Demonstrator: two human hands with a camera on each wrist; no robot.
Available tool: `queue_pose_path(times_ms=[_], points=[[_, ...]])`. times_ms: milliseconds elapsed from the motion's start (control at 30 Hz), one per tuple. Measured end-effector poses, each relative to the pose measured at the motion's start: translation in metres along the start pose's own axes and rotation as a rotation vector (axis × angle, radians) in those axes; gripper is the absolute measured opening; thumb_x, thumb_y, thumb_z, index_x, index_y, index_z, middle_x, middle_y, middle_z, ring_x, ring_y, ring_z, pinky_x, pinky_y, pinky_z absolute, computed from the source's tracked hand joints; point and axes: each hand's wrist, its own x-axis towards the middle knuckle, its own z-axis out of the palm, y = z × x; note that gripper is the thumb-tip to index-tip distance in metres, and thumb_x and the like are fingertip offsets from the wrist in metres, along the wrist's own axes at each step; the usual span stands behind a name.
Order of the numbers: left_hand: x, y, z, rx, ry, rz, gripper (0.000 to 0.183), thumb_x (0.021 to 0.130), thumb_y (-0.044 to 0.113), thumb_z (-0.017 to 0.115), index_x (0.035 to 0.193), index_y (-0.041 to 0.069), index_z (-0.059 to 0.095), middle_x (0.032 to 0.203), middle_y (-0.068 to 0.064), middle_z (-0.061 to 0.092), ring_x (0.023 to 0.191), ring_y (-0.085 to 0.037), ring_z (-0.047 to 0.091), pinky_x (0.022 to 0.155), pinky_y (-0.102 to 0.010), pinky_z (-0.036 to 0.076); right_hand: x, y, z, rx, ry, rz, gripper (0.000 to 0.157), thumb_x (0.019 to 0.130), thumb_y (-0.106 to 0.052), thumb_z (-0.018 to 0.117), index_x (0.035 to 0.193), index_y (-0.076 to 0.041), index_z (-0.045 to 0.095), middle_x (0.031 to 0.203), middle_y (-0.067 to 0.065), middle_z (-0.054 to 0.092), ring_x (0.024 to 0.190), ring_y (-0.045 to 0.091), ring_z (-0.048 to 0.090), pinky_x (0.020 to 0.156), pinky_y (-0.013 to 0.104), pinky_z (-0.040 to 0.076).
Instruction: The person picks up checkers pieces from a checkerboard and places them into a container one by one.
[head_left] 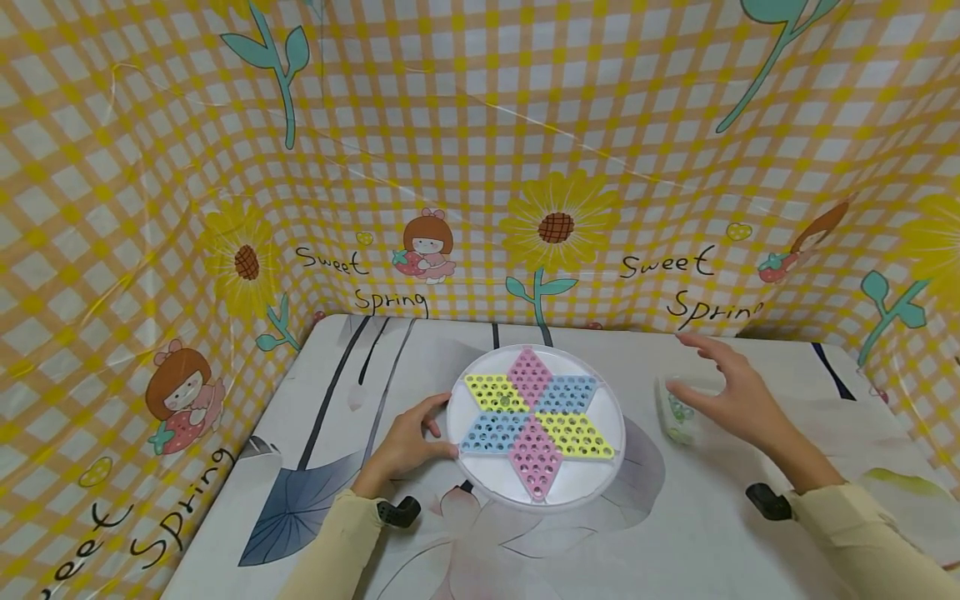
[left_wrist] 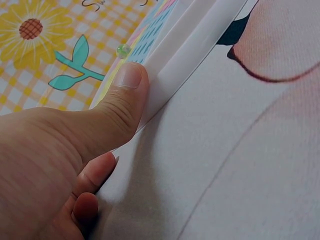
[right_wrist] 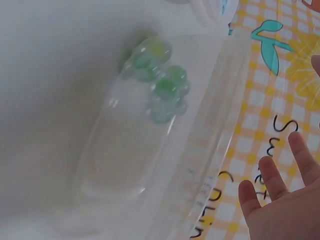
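A round white Chinese checkers board (head_left: 467, 481) carries a star of pink, yellow and blue points with holes. One green glass marble (left_wrist: 123, 50) sits on its upper-left yellow point. My left hand (head_left: 408, 437) holds the board's left rim; in the left wrist view the thumb lies against the rim and other fingers curl below. To the right, my right hand (head_left: 731, 396) is spread with nothing in its fingers, beside and above a clear plastic box (right_wrist: 120, 165). Several green marbles (right_wrist: 167, 87) cluster at one end of the box, blurred in the right wrist view.
The table (head_left: 592, 550) has a white cloth with grey and pink flower prints. A yellow checked curtain (head_left: 465, 158) with sunflowers hangs along the back and sides, close behind the table's far edge.
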Motion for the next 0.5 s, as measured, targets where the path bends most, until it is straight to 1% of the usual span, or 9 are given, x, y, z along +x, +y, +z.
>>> queue_pose_path(times_ms=[167, 300, 500], points=[[0.0, 0.0, 0.0, 0.0, 0.004, 0.007, 0.093, 0.073, 0.02, 0.095, 0.153, 0.021, 0.048, 0.089, 0.0, 0.06, 0.068, -0.017, 0.042, 0.061, -0.027, 0.035, 0.012, -0.01, 0.011, -0.01, -0.012, -0.056, 0.075, 0.089, -0.025, 0.083, 0.152, -0.009, 0.046, 0.148, 0.024, 0.049, 0.129, 0.05, 0.044, 0.097, 0.073, 0.033], [0.0, 0.001, 0.0, -0.005, -0.002, 0.006, 0.093, 0.074, 0.021, 0.094, 0.154, 0.02, 0.047, 0.09, 0.0, 0.059, 0.069, -0.017, 0.043, 0.061, -0.027, 0.035, 0.021, -0.019, 0.02, -0.001, -0.029, -0.074, 0.074, 0.087, -0.024, 0.084, 0.15, -0.009, 0.049, 0.148, 0.021, 0.051, 0.128, 0.047, 0.046, 0.098, 0.071, 0.035], [0.0, 0.001, -0.001, -0.01, -0.005, 0.004, 0.093, 0.074, 0.021, 0.094, 0.154, 0.02, 0.047, 0.091, -0.001, 0.06, 0.07, -0.017, 0.044, 0.061, -0.028, 0.036, 0.034, -0.035, 0.037, 0.014, -0.055, -0.113, 0.073, 0.087, -0.022, 0.084, 0.149, -0.007, 0.049, 0.147, 0.021, 0.051, 0.127, 0.045, 0.047, 0.099, 0.069, 0.036]])
